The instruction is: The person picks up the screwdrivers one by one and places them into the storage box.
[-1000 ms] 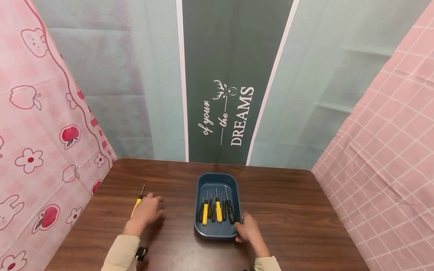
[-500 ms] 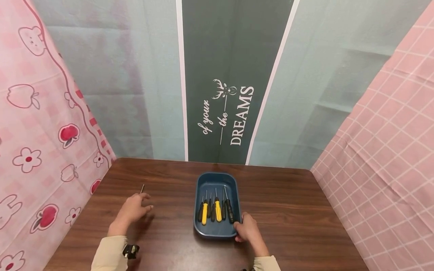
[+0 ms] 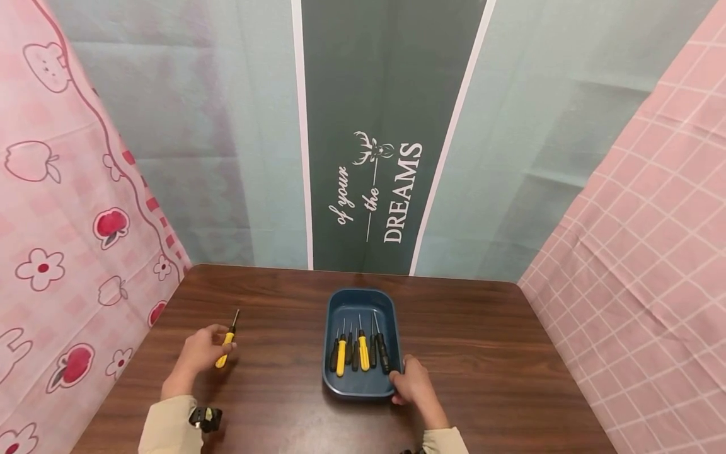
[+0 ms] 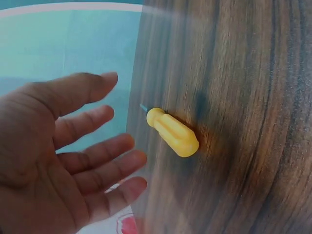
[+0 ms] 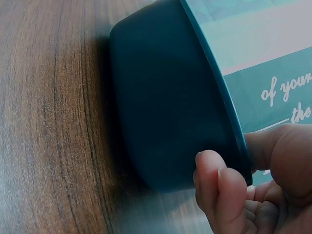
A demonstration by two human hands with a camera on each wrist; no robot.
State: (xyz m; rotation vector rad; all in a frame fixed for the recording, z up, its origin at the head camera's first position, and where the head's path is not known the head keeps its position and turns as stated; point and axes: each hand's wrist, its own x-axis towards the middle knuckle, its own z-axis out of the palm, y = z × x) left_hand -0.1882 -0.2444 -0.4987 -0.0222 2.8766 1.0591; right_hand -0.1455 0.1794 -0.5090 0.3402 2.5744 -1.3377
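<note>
A screwdriver with a yellow handle [image 3: 222, 360] lies on the table at the left, its metal shaft pointing away. My left hand [image 3: 200, 350] is beside it, thumb and fingers spread on either side of the handle. In the left wrist view a gap separates the relaxed fingers [image 4: 117, 168] from the screwdriver [image 4: 176, 137]. My right hand [image 3: 414, 381] grips the near right corner of a dark blue tray [image 3: 363, 387], thumb over the rim and fingertips against the outer wall [image 5: 161, 97]. Inside the tray lie several screwdrivers, two with yellow handles [image 3: 341, 359] and the others black [image 3: 382, 353].
The brown wood-grain table [image 3: 482, 353] ends at a far edge against a grey-green curtain [image 3: 266, 157] with a dark lettered stripe. Pink patterned cloth [image 3: 68, 252] hangs on the left, pink checked cloth [image 3: 641, 252] on the right.
My left hand has moved left, from covering the yellow-handled screwdriver to its left side, so the handle shows again. The right hand keeps its hold on the tray.
</note>
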